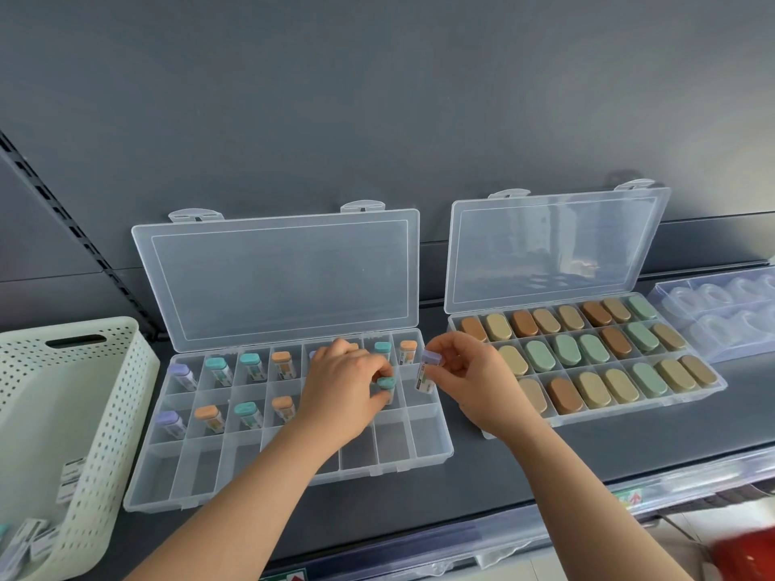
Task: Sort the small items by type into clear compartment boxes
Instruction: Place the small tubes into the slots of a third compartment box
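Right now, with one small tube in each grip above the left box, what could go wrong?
1. The right grip pinches the purple-capped tube only with its fingertips, at the right edge of the left box; it might slip and fall outside.
2. The left grip, holding the teal-capped tube, covers nearby compartments and could knock the orange-capped tube beside it.
3. Both grips work close together, so they may bump.

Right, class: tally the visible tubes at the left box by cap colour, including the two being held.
Purple-capped tubes: 3
Teal-capped tubes: 5
Orange-capped tubes: 4
Total: 12; the left hand partly hides others.
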